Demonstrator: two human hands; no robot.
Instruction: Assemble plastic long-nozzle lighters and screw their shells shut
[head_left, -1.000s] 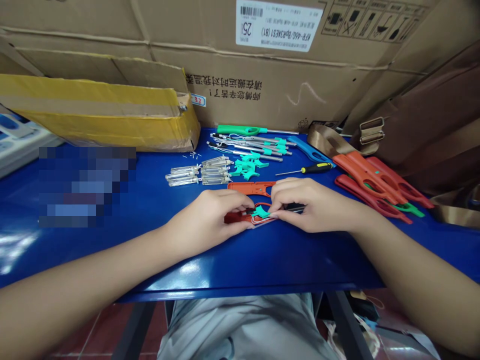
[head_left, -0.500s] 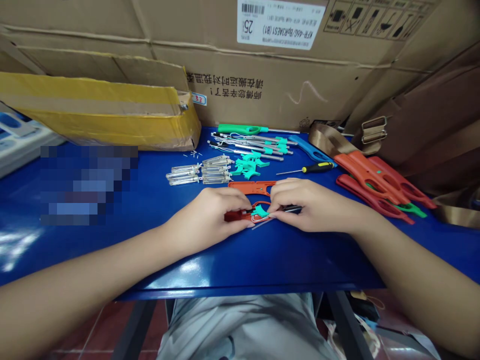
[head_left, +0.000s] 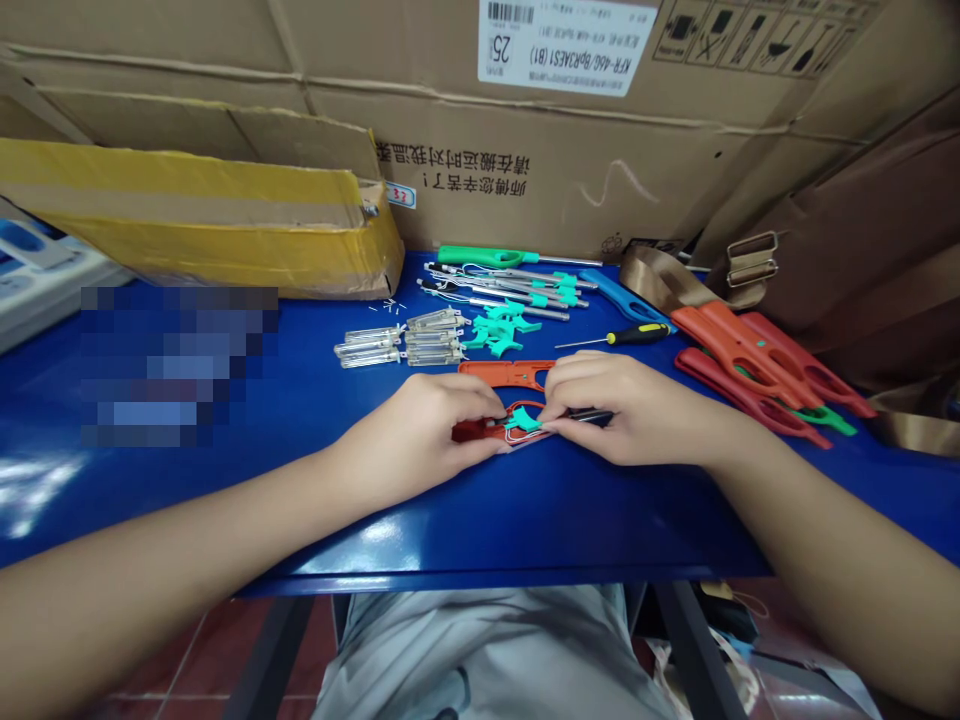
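Observation:
Between my hands, low over the blue table, is a red lighter casing half [head_left: 495, 432] with a green trigger [head_left: 527, 419] and thin white wires in it. My left hand [head_left: 442, 420] is closed round the casing's left end. My right hand [head_left: 600, 408] pinches at the right side of the trigger; a dark rod [head_left: 592, 416] shows under its fingers, and its far part is hidden. Just behind lies another orange casing half [head_left: 502, 374], flat on the table. Loose green triggers [head_left: 501, 328] and clear fuel tanks [head_left: 435, 340] lie farther back.
Metal lighter tubes with wires [head_left: 517, 288] and a green lighter [head_left: 480, 256] lie at the back. A screwdriver [head_left: 637, 334] and several red casings [head_left: 757, 360] are to the right. A yellow-taped carton [head_left: 300, 235] stands at the back left, before a large cardboard box [head_left: 450, 60].
Both hands stay nearly in place over the casing. The fingers have shifted very slightly around the green trigger; the whole view has moved a little.

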